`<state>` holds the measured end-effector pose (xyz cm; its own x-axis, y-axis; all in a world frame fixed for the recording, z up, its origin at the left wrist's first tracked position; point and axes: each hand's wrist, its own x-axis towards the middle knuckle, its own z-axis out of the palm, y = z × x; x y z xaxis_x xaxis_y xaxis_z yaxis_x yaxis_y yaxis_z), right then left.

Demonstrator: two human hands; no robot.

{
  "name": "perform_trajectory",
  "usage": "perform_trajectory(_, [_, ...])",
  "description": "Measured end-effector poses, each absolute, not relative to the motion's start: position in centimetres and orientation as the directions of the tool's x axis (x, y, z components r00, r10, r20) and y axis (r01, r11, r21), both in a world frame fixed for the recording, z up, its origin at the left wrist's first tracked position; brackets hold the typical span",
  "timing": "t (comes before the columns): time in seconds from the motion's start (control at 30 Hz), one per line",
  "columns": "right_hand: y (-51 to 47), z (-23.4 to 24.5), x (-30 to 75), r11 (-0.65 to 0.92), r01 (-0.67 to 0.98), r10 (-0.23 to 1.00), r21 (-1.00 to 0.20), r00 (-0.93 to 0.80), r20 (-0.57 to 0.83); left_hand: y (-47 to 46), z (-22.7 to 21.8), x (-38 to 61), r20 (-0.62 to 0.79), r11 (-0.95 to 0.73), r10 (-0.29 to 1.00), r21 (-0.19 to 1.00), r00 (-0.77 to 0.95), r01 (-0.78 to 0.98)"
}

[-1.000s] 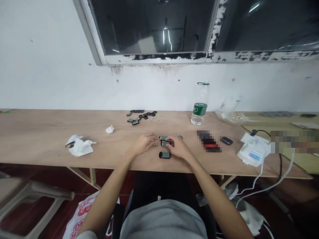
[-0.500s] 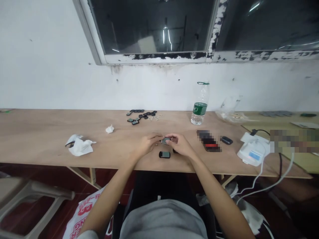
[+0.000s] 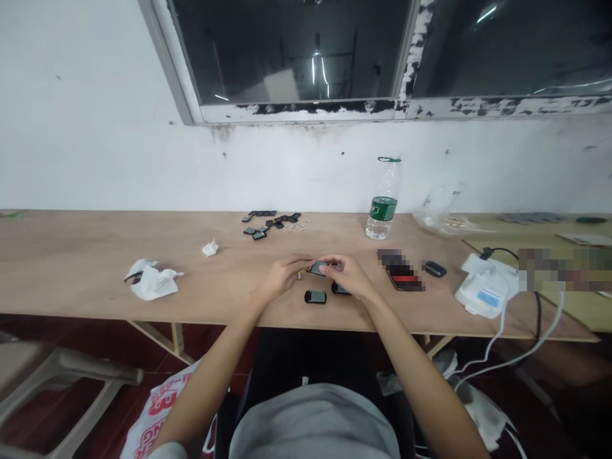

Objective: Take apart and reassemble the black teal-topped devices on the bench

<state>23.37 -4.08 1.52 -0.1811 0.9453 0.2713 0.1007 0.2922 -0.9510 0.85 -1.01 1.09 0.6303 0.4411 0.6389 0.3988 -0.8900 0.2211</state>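
Note:
Between my two hands is a small flat black piece with a grey panel [image 3: 316,268], raised a little in front of me. My right hand [image 3: 352,275] pinches its right side, thumb lying across the grey face. The fingers of my left hand [image 3: 283,278] close on its left edge. Under my left fingers shows a tiny yellowish bit [image 3: 299,275], too small to name. A like piece, black with a grey rectangle [image 3: 315,297], lies on the table just below. Partly hidden by my right hand is another black piece [image 3: 340,289].
Several similar black pieces [image 3: 259,235] and small white bits [image 3: 295,226] lie near the wall. A water bottle [image 3: 383,209], a blurred phone [image 3: 400,271], a black oval object [image 3: 435,269] and a white box with cables [image 3: 485,296] are right. Crumpled tissues [image 3: 155,282] lie left.
My right hand has shifted slightly on the piece, and more of the black piece beneath it shows. The tiny yellowish bit by my left fingers is now clearer.

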Motion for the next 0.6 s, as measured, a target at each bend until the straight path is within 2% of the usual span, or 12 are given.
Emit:
perform_trajectory(0.27, [-3.9, 1.3, 23.5, 0.28, 0.108, 0.949, -0.954, -0.178, 0.259, -1.2, 1.4, 1.1, 0.603, -0.875, 0.474, 0.242, 0.642, 0.419])
perform_trajectory(0.4, [-3.6, 0.8, 23.4, 0.302, 0.16, 0.945, -0.94, -0.177, 0.274, -1.3, 1.7, 0.9, 0.623, -0.853, 0.514, 0.303, 0.59, 0.424])
perform_trajectory(0.6, [-3.2, -0.2, 23.4, 0.361, 0.35, 0.929, -0.864, -0.216, 0.3, 0.0, 2.4, -1.2, 0.582, -0.745, 0.655, 0.389, 0.482, 0.542])
